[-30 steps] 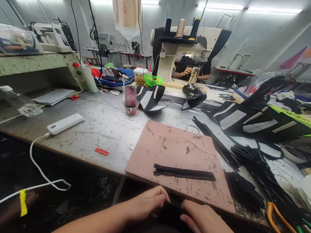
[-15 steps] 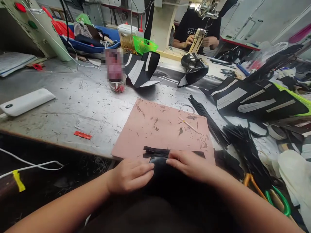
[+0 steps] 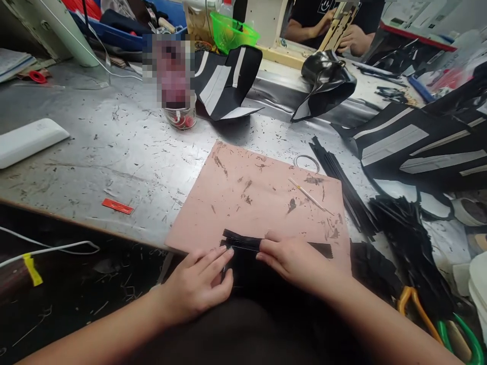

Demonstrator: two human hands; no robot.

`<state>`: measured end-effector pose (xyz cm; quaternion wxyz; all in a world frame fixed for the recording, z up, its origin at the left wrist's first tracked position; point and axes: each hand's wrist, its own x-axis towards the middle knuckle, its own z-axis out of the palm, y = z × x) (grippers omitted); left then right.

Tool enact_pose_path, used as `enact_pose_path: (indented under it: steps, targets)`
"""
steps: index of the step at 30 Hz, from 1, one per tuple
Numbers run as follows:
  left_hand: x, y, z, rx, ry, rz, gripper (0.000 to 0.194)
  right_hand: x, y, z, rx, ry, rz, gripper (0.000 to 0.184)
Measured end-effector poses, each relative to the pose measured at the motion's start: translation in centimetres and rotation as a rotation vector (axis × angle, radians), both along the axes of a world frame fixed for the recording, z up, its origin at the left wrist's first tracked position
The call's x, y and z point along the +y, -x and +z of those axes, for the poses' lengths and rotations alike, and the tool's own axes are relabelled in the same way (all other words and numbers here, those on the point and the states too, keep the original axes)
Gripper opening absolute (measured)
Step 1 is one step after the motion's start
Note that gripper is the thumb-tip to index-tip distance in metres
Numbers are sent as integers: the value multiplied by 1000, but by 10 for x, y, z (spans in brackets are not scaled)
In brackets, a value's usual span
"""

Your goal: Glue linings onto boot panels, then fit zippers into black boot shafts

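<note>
A black zipper (image 3: pixel 243 240) lies along the front edge of the pink mat (image 3: pixel 251 187). Against its lower edge sits a dark, smooth piece of material (image 3: pixel 245 268), which blends into the dark clothing below. My left hand (image 3: pixel 205 279) is at the zipper's left end, fingertips on the edge of the dark piece, thumb lower down along its side. With thumb and fingers closed, my right hand (image 3: pixel 291 256) pinches the zipper and the edge of the dark piece near the middle. The zipper's right end (image 3: pixel 321 249) sticks out beyond that hand.
A thin white stick (image 3: pixel 310 195) lies on the mat. More black zippers (image 3: pixel 342 190) are bundled to the right, near orange-handled scissors (image 3: pixel 414 304). Black panels with white strips (image 3: pixel 411 147) stand behind them. Across the table, a co-worker's hands (image 3: pixel 352 38) are at a machine.
The edge of the dark piece has come up against the zipper. My left fingers have straightened towards the zipper's end; my right hand keeps its pinch. The view has tipped down and closer.
</note>
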<state>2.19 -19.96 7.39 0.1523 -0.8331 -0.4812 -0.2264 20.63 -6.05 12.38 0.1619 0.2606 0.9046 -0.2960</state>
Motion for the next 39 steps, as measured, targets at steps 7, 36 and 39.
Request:
enact_pose_path:
  steps: [7,36,39]
  targets:
    - [-2,-4,-4,-20,37,29,18,1,0,-3,-10,-77,6,25]
    - [11,-14,-1,90,151,170,46,-7,9,1,-72,-239,-42,25]
    - [14,-15,0,118,152,143,52,-11,12,0,-109,-294,-1,26]
